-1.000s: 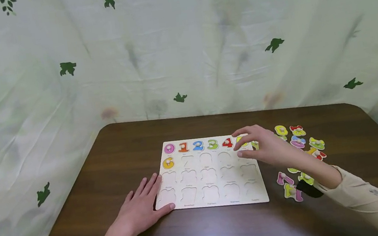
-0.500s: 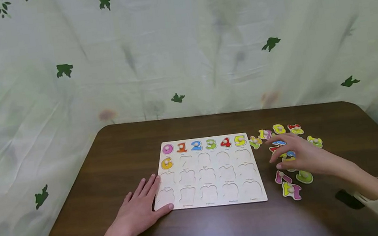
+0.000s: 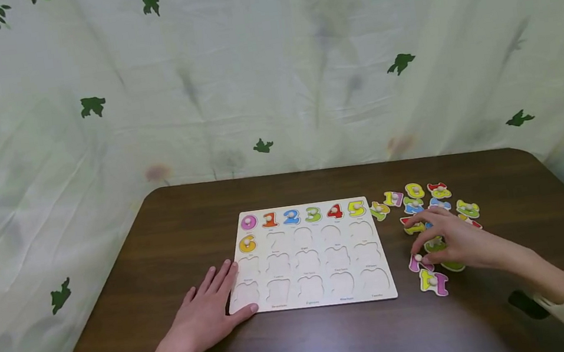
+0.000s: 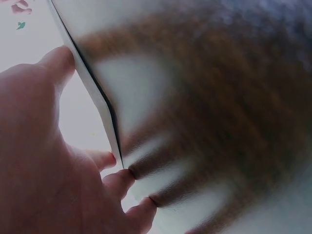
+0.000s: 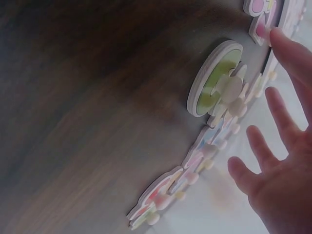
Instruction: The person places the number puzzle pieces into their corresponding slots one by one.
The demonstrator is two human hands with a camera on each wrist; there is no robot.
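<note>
Plenty of room on the tabletop (image 3: 314, 338) right now along the board's (image 3: 305, 250) near edge, between the left hand (image 3: 204, 322) blocking its left side and the right forearm (image 3: 532, 271) slanting across! Up the board's right side runs a slim lane, squeezed by the green-and-yellow piece (image 3: 380, 210) at the top corner. The right hand (image 3: 458, 239), at the pink piece (image 3: 415, 265), is hemmed in by the yellow-and-pink piece (image 3: 434, 282) nearer and loose number pieces (image 3: 468, 209) beyond.
</note>
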